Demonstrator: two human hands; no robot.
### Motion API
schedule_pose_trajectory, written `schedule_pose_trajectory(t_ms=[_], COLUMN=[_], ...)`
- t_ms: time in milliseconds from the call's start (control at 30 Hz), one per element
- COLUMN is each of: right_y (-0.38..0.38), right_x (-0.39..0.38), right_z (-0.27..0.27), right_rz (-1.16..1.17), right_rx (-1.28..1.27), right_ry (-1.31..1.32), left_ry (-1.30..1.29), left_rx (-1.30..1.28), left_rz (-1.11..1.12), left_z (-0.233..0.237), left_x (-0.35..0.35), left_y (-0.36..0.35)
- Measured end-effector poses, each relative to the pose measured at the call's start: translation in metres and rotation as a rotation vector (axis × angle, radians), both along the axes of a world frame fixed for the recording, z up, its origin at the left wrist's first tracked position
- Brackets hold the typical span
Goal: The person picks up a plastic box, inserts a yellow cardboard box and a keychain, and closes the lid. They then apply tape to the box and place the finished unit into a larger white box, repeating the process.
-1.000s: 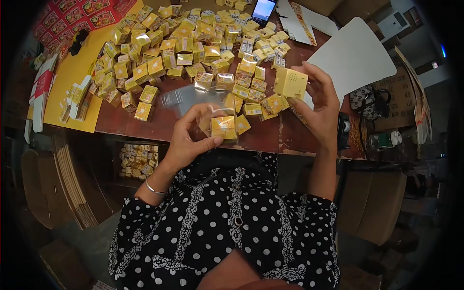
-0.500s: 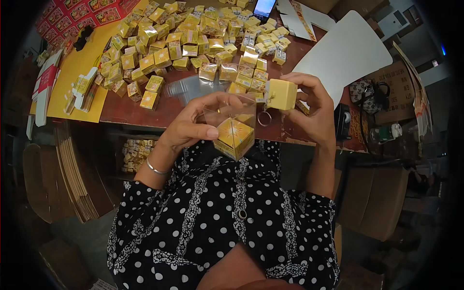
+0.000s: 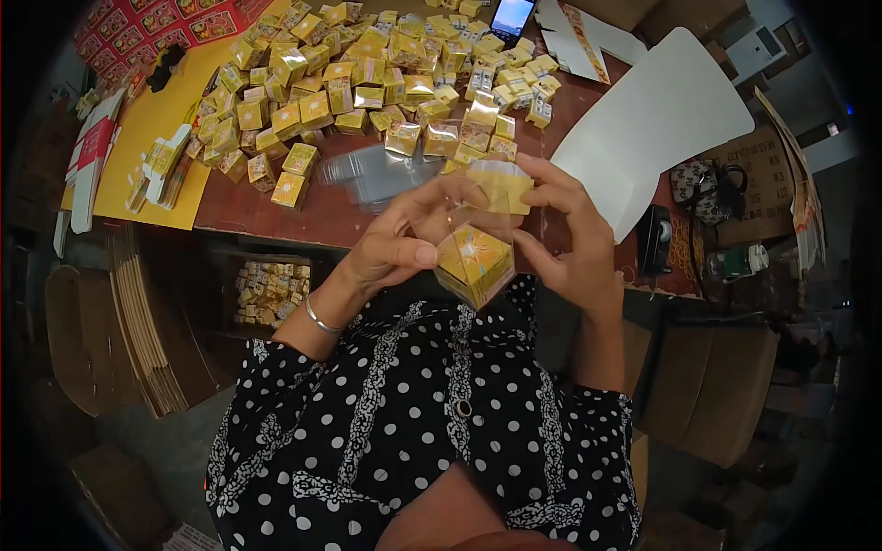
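My left hand (image 3: 390, 241) grips a clear plastic box (image 3: 474, 261) between thumb and fingers. Its lower part shows yellow printed sides with a sunburst. At the open upper end of this box, my right hand (image 3: 581, 234) holds a plain yellow cube (image 3: 505, 191), seen partly through the clear plastic. The right thumb lies close beside the box's wall. Just behind my left hand, flat clear plastic sleeves (image 3: 377, 174) lie stacked on the red-brown table (image 3: 266, 219).
A large heap of yellow packed boxes (image 3: 317, 106) covers the table's back, beside small plain cubes (image 3: 524, 83). A phone (image 3: 512, 16) stands behind them. White card (image 3: 657, 119) and a patterned bag (image 3: 700, 191) lie right. Below left, a carton holds more cubes (image 3: 273, 292).
My right hand has brought the yellow cube leftward to the mouth of the clear box. My left hand has shifted slightly right with the box.
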State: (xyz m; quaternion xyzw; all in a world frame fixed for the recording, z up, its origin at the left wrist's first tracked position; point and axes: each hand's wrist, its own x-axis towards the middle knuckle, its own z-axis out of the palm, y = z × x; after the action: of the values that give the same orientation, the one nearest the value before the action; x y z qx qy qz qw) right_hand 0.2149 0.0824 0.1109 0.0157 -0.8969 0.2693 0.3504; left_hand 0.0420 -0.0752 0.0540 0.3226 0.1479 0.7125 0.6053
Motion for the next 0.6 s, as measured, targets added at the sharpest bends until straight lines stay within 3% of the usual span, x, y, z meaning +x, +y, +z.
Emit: schedule_pose_trajectory(t_ms=[100,167,233,300,367,433,533,600], right_y=[-0.002,-0.003,-0.006,0.000,0.005,0.007,0.010,0.012], right_x=[0.006,0.006,0.004,0.006,0.007,0.007,0.013,0.017], right_z=[0.015,0.023,0.028,0.021,0.013,0.008,0.007,0.009], right_rz=[-0.052,-0.094,-0.107,-0.109,-0.116,-0.257,-0.252,-0.215], right_rx=[0.082,0.115,0.361,0.318,0.282,0.135,0.034,-0.014], right_ry=[-0.087,-0.091,-0.162,-0.132,-0.101,0.054,0.158,0.139], left_ry=[0.172,0.525,0.551,0.575,0.841,0.837,0.904,0.576], left_rx=[-0.054,0.081,0.074,0.069,0.109,0.033,-0.022,-0.305], left_rz=[-0.018,0.165,0.148,0.125,0.304,0.354,0.474,0.351], left_z=[-0.002,0.006,0.007,0.010,0.015,0.013,-0.003,-0.006], left_x=[-0.003,0.003,0.004,0.004,0.000,-0.006,-0.016,-0.012], left_y=[-0.002,0.001,-0.001,-0.004,-0.008,-0.013,-0.015,-0.020])
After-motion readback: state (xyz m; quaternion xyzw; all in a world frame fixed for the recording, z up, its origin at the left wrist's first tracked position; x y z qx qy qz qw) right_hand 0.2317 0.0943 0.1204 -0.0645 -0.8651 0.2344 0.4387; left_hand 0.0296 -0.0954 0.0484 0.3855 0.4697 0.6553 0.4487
